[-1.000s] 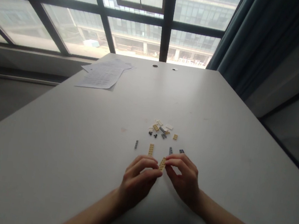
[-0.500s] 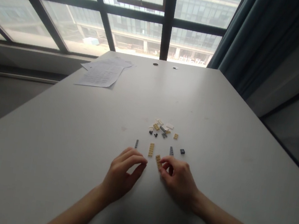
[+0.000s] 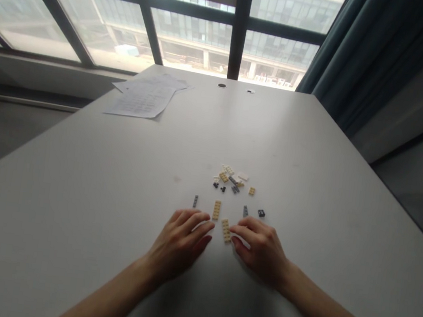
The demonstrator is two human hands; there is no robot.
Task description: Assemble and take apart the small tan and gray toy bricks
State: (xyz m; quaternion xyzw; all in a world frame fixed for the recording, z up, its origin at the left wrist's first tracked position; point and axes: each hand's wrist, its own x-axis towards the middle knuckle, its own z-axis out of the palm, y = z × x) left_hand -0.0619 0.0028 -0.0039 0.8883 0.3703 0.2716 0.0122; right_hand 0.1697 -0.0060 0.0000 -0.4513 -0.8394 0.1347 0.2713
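Note:
My left hand [image 3: 181, 237] rests on the white table [image 3: 94, 190] with its fingers stretched forward and apart, holding nothing. My right hand [image 3: 260, 248] lies beside it, fingers loosely curled, its fingertips touching a tan studded plate [image 3: 226, 230] that lies flat on the table. A second tan plate [image 3: 216, 210] sits just beyond my left fingertips. A thin grey bar [image 3: 195, 201] lies left of it. A grey piece [image 3: 245, 211] and a small dark piece [image 3: 261, 213] lie beyond my right hand.
A small heap of tan, white and grey bricks [image 3: 232, 179] lies further out at mid-table. Printed sheets of paper [image 3: 145, 99] lie at the far left corner. Two round cable holes [image 3: 221, 85] sit near the far edge by the window. A dark curtain [image 3: 349, 57] hangs at right.
The tan plate that both hands pinched above the table now lies flat on it. My left hand let go and spread out; my right hand's fingertips stay at the plate.

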